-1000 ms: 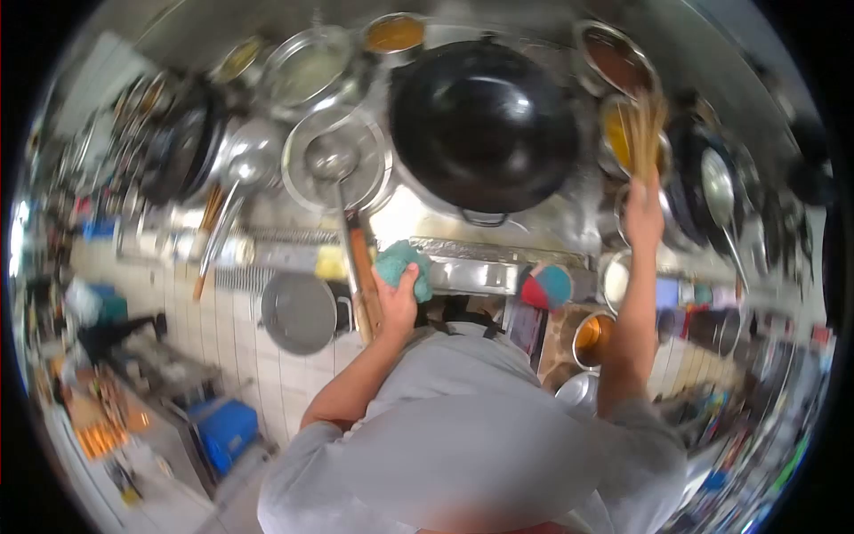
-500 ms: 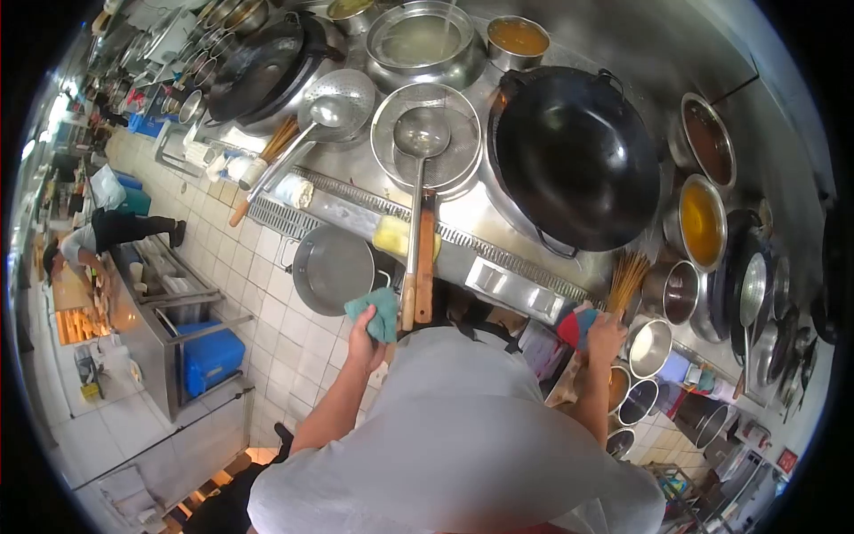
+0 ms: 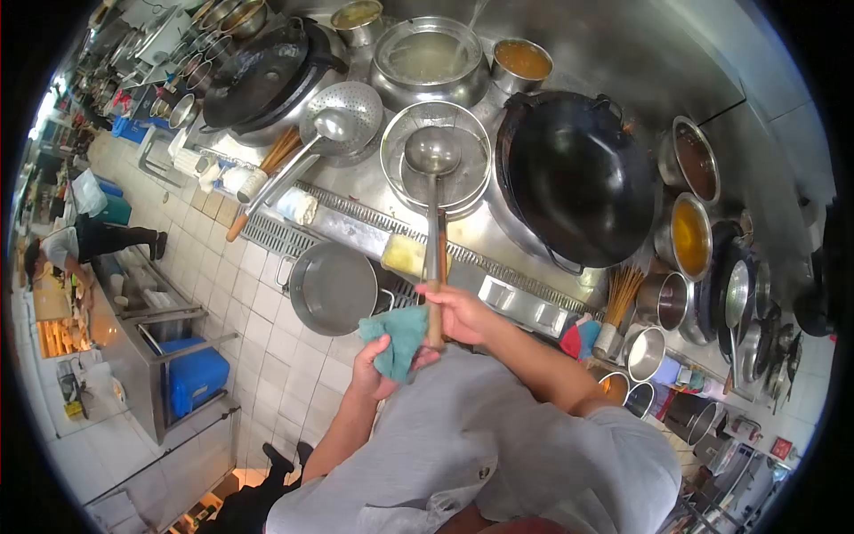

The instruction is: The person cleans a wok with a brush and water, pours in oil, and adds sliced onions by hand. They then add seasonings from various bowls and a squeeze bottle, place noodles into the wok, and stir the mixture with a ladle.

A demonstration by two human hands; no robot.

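Note:
My left hand [image 3: 369,365] is closed on a folded green cloth [image 3: 400,338], held just left of the wooden end of a ladle handle. My right hand [image 3: 452,313] is closed around that handle. The ladle [image 3: 433,151] rests with its metal bowl on a round wire-mesh strainer [image 3: 402,169] on the steel counter. Behind the handle, part of another wooden handle shows. A grey two-handled pan [image 3: 334,289] is left of the cloth. A large black wok [image 3: 583,178] sits on the stove to the right.
A perforated skimmer [image 3: 360,120] and a second wok [image 3: 258,71] lie left. A pot of cloudy liquid [image 3: 427,53] stands behind. Bowls of orange liquid [image 3: 689,236] and brown sauce [image 3: 696,160], a bamboo brush [image 3: 623,298] and a red-blue cloth [image 3: 580,336] are right. A person [image 3: 67,249] works far left.
My right hand has moved left from beside the red-blue cloth and bamboo brush and taken hold of the ladle handle. The green cloth in my left hand is now spread wider, near the handle.

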